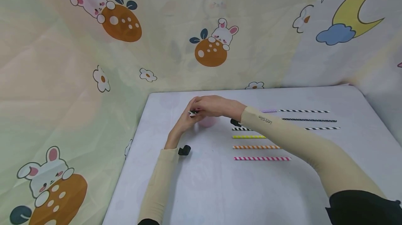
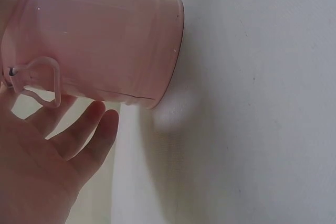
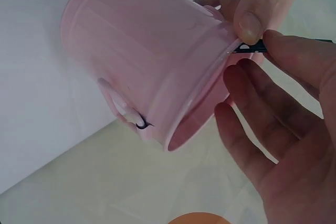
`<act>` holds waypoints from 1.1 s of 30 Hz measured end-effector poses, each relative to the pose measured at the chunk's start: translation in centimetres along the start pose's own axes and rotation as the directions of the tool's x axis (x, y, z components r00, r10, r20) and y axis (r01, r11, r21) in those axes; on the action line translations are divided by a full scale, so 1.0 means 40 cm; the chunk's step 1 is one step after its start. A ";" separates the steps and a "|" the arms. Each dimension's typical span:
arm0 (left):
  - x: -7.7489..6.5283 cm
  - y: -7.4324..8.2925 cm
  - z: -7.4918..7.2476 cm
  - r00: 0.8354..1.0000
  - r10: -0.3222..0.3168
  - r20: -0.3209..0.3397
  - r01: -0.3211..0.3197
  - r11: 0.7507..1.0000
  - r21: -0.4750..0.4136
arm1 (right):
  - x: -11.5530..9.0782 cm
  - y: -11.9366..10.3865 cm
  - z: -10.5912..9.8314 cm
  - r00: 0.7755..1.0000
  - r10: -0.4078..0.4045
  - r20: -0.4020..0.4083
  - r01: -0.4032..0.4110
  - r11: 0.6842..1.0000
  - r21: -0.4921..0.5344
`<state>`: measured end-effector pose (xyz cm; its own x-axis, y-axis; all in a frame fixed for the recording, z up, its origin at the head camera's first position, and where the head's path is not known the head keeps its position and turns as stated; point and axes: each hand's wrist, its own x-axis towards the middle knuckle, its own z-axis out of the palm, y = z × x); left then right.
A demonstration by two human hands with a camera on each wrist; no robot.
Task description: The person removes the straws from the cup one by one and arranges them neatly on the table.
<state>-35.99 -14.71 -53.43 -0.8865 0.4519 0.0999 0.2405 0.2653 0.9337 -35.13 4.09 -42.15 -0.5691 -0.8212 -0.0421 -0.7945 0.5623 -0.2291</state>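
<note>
A small pink bucket point(image 3: 139, 40) with wire side handles stands on the white table; the arms and hands partly cover it in the head view. My left hand point(image 1: 185, 119) holds the bucket by its rim, the thumb over the edge and the other fingers along the far side point(image 2: 86, 135). Between thumb and index finger, my right hand point(image 1: 216, 105) pinches a black paper straw point(image 3: 251, 48) with white dots, right at the bucket's mouth beside the left thumb. The right hand's other fingers are spread in front of the opening. Most of the straw is hidden.
To the right, paper straws lie in rows: pink striped point(image 1: 262, 159), orange striped point(image 1: 254, 147), yellow point(image 1: 248, 137), black-and-white striped point(image 1: 304, 111), black dotted point(image 1: 309, 120) and purple point(image 1: 269, 111). My right forearm crosses over them. A printed cloth point(image 1: 169, 53) hangs behind the table.
</note>
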 end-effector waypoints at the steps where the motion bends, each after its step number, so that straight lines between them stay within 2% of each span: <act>1: -0.001 0.001 0.001 1.000 -0.005 -0.004 0.005 1.000 0.005 | 0.001 0.001 0.002 1.000 0.002 -0.004 -0.002 1.000 -0.005; 4: -0.004 0.000 0.004 1.000 -0.016 -0.024 0.016 1.000 0.018 | 0.001 0.002 0.004 1.000 -0.004 -0.025 0.004 1.000 -0.014; 11: -0.024 0.086 -0.007 0.998 -0.057 0.035 0.057 0.998 -0.015 | -0.006 0.009 0.005 0.995 -0.054 -0.085 0.051 0.998 -0.031; 17: -0.024 0.085 -0.006 0.997 -0.066 0.027 0.066 0.998 0.004 | -0.014 0.009 0.002 0.992 -0.058 -0.108 0.049 0.996 -0.080; 22: -0.021 0.083 -0.003 0.998 -0.065 0.014 0.065 0.998 0.011 | -0.015 0.011 -0.005 0.997 -0.011 -0.079 0.005 0.997 -0.075; 29: -0.021 0.080 -0.004 1.000 -0.004 0.021 0.004 1.000 -0.010 | -0.027 0.013 -0.020 0.996 -0.012 -0.088 0.006 0.998 -0.068; 33: -0.023 0.081 -0.004 1.000 0.003 0.028 -0.003 1.000 -0.012 | -0.037 0.012 -0.029 0.993 -0.021 -0.114 0.015 0.998 -0.056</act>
<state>-34.45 -14.42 -50.44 -0.8742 0.4765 0.0930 0.2380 0.2537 0.9375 -34.91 5.69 -41.09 -0.5724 -0.8167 0.0739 -0.8136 0.5544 -0.1750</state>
